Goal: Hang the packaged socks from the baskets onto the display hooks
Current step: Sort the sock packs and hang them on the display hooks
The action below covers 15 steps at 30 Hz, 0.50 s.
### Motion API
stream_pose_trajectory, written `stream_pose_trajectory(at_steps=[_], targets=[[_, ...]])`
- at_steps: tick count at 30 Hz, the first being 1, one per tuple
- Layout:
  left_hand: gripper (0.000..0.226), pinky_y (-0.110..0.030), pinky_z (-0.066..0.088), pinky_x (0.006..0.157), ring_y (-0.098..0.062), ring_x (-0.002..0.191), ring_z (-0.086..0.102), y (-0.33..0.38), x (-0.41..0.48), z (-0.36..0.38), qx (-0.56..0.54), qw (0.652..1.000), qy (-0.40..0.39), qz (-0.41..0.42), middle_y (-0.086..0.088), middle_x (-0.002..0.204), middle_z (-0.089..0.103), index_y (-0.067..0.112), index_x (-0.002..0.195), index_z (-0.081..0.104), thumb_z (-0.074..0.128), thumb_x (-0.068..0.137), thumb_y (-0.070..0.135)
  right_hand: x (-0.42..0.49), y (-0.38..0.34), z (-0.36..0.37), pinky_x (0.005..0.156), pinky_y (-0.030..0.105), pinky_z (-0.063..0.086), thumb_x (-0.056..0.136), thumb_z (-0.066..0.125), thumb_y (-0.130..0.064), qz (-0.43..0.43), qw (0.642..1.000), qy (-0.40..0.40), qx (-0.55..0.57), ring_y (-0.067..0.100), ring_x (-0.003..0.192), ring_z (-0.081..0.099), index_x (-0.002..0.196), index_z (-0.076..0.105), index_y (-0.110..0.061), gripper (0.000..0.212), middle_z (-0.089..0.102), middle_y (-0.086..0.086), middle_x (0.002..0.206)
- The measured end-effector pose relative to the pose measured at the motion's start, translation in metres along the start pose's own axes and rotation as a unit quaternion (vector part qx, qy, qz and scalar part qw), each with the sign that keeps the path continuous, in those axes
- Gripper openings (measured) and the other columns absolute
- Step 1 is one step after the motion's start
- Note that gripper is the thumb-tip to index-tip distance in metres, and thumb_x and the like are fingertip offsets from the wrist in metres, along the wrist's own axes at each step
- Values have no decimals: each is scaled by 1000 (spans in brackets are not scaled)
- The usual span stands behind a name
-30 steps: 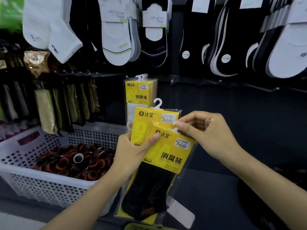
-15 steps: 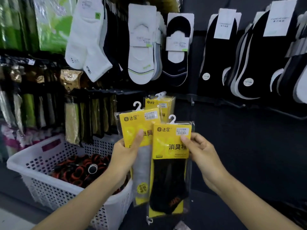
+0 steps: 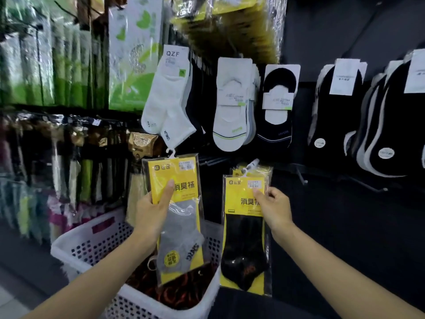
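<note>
Currently fingers of my left hand [image 3: 149, 212] grip the grey-sock pack [image 3: 184, 238]; those of my right hand [image 3: 273, 208] pinch the black-sock pack [image 3: 243, 249], beside the white basket [image 3: 92, 245].

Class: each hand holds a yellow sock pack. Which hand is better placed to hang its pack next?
Right, probably. The right hand holds the black-sock pack with its hanger at the hook carrying matching yellow packs. The left hand holds the grey-sock pack above the basket, away from that hook.
</note>
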<state>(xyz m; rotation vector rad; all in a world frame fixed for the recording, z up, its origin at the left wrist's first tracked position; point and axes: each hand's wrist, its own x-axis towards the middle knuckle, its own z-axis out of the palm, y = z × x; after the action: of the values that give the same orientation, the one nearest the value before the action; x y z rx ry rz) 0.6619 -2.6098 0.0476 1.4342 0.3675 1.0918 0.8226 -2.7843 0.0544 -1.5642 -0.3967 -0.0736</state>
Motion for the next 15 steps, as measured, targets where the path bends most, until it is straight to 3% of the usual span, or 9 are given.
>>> stream_pose_trajectory(at_steps=[3,6,8,12,15], targets=[[12,-11,41,61,13,67,62,0,2,4,-1,1000,-11,10,27,69,68,36,80,63,59,84,47,16,7,12,81,35,53,91,62,-26,35,999,39,2,27,93,63,97,62,-5,22,66,7,93],[18,-4,43,51,15,63,61,-1,1,11,-5,999,-30,8,28,67,68,32,85,66,58,84,48,30,14,13,96,40,48,88,66,-29,110,991,64,42,28,107,60,107,64,-6,29,64,7,108],[20,-2,42,50,15,64,61,-4,-1,16,-12,999,-45,-3,29,68,68,31,86,66,58,83,49,36,21,7,99,40,47,87,69,-27,145,983,96,60,28,109,59,111,64,-7,32,64,8,113],[28,-3,44,52,10,70,65,-13,-7,24,-16,997,-77,-21,25,74,71,29,87,68,58,77,54,25,32,-13,86,31,46,89,66,-22,128,977,165,32,24,102,57,112,61,-6,28,62,9,112],[30,-7,47,52,2,65,66,-22,-12,34,-15,995,-90,-41,17,70,72,28,84,69,60,77,55,4,25,-21,85,36,49,94,58,-31,85,992,74,56,16,88,58,105,61,-12,23,63,2,96]])
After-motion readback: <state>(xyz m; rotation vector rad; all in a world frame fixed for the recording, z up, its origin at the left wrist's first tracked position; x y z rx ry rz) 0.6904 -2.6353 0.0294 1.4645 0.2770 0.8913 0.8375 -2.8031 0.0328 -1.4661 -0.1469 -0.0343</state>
